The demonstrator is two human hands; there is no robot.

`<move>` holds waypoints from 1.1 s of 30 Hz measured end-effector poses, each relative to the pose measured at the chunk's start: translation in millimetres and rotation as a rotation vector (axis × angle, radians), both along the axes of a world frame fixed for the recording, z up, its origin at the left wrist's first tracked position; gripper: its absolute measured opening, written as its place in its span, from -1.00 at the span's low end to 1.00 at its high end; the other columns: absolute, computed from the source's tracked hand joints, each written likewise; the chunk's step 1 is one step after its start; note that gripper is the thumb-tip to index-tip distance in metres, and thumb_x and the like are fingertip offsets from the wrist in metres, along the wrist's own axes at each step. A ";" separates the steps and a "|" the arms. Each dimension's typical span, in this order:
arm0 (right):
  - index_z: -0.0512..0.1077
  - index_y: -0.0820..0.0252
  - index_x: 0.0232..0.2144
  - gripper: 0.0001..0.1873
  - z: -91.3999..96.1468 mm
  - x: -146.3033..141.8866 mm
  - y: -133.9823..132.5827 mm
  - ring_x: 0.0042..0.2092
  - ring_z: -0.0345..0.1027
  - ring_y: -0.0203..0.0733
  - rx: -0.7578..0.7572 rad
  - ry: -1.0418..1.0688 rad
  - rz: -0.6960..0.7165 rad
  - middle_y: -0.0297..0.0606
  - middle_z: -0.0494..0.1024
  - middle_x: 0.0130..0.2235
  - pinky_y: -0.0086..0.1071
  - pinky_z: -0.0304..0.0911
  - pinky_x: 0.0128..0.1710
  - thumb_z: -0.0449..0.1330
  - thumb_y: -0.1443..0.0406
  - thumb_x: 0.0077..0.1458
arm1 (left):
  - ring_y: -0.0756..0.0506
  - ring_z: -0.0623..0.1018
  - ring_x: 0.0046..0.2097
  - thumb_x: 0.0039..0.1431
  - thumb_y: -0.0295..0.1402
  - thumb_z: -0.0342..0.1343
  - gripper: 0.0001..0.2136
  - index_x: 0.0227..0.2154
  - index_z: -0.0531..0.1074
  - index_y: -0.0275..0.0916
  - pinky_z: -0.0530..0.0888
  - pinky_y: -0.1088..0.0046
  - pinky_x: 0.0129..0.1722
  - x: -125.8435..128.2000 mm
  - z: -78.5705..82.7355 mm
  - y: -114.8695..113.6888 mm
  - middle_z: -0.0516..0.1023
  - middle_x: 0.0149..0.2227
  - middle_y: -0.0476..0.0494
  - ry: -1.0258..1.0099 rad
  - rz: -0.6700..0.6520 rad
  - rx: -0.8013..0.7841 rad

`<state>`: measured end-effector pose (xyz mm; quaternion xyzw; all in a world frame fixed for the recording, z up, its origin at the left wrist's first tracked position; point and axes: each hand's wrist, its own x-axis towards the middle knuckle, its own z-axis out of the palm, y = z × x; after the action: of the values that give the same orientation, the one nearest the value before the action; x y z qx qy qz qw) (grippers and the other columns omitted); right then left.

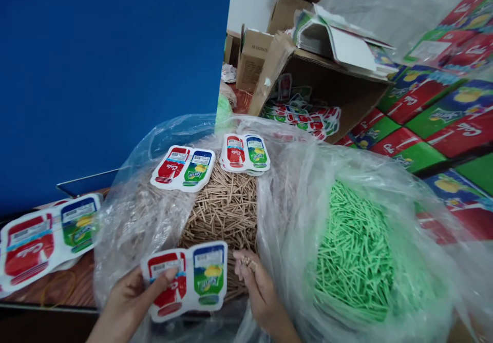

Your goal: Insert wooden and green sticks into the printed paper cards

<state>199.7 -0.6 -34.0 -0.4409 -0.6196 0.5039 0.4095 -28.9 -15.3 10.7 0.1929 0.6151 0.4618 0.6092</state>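
My left hand [133,299] pinches a white-edged card [206,281] printed with a red Cola picture and a green-and-blue Sprite picture, thumb on its front. Just right of the card, my right hand [256,286] is closed around a small bunch of thin brown sticks [248,262], their ends showing between the fingers. Both hands are over the near side of a clear plastic bag [154,225] full of loose brown sticks [225,204]. Two more lots of the same cards, one at left [184,168] and a small stack at right [246,154], rest at the bag's far side.
More cards [50,235] lie at the left on a wooden surface [54,289]. Bright green sticks [354,250] fill another plastic bag [296,220] at right. Behind, an open carton [354,94] holds many cards. Printed boxes [442,112] are stacked at right; a blue panel [108,76] stands at left.
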 end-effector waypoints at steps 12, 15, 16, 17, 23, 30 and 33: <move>0.30 -0.08 0.03 -0.71 -1.7 9.4 -4.9 -0.17 0.37 -0.29 0.090 0.005 -0.054 -0.30 0.46 -0.15 -0.48 0.29 -0.14 -0.11 0.21 0.35 | -0.26 0.65 -0.46 -0.33 -0.22 0.45 -0.55 -0.35 0.47 -0.30 0.61 0.31 -0.48 41.9 -1.5 17.8 0.67 -0.53 -0.10 -0.043 0.081 -0.070; 0.30 -0.09 0.03 -0.71 -3.6 11.7 -6.8 -0.16 0.37 -0.29 0.068 0.016 -0.048 -0.30 0.46 -0.13 -0.48 0.29 -0.12 -0.10 0.22 0.35 | -0.28 0.66 -0.44 -0.22 -0.24 0.40 -0.62 -0.34 0.47 -0.31 0.60 0.28 -0.49 42.7 -1.9 21.3 0.66 -0.56 -0.12 -0.070 0.079 -0.127; 0.30 -0.10 0.03 -0.71 -3.7 12.0 -7.1 -0.16 0.37 -0.29 0.070 0.020 -0.049 -0.31 0.46 -0.14 -0.49 0.29 -0.12 -0.10 0.22 0.34 | -0.29 0.66 -0.44 -0.19 -0.25 0.39 -0.65 -0.34 0.47 -0.31 0.60 0.29 -0.50 42.0 -1.9 22.4 0.65 -0.56 -0.12 -0.086 0.081 -0.142; 0.29 -0.12 0.03 -0.71 -3.6 12.1 -7.3 -0.17 0.37 -0.30 0.069 0.022 -0.050 -0.32 0.45 -0.15 -0.49 0.29 -0.12 -0.10 0.21 0.35 | -0.29 0.66 -0.43 -0.16 -0.26 0.37 -0.68 -0.34 0.47 -0.30 0.60 0.29 -0.51 41.1 -2.0 23.3 0.65 -0.57 -0.12 -0.102 0.081 -0.152; 0.29 -0.13 0.03 -0.71 -2.5 11.3 -5.5 -0.22 0.34 -0.33 0.077 0.033 -0.054 -0.34 0.42 -0.21 -0.52 0.27 -0.13 -0.11 0.21 0.35 | -0.28 0.67 -0.37 -0.18 -0.30 0.39 -0.69 -0.36 0.46 -0.27 0.60 0.36 -0.49 36.2 -1.5 25.5 0.66 -0.56 -0.07 -0.124 0.087 -0.152; 0.29 -0.12 0.03 -0.71 -7.9 12.3 -4.3 -0.24 0.33 -0.31 0.038 0.041 -0.039 -0.36 0.38 -0.28 -0.52 0.27 -0.17 -0.12 0.21 0.35 | -0.29 0.66 -0.41 -0.19 -0.24 0.37 -0.67 -0.37 0.46 -0.28 0.59 0.31 -0.51 33.5 0.7 28.2 0.64 -0.59 -0.08 -0.093 0.063 -0.177; 0.29 -0.12 0.02 -0.72 -12.2 13.0 -5.6 -0.26 0.32 -0.32 0.040 0.036 -0.080 -0.37 0.39 -0.30 -0.51 0.26 -0.17 -0.11 0.21 0.35 | -0.26 0.65 -0.44 -0.22 -0.22 0.37 -0.66 -0.37 0.46 -0.26 0.57 0.33 -0.54 32.8 -0.3 28.7 0.64 -0.57 -0.07 -0.068 0.068 -0.166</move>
<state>212.7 -6.2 -46.2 -0.4481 -0.6041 0.4825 0.4489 3.9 13.4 10.3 0.1048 0.6365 0.4358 0.6277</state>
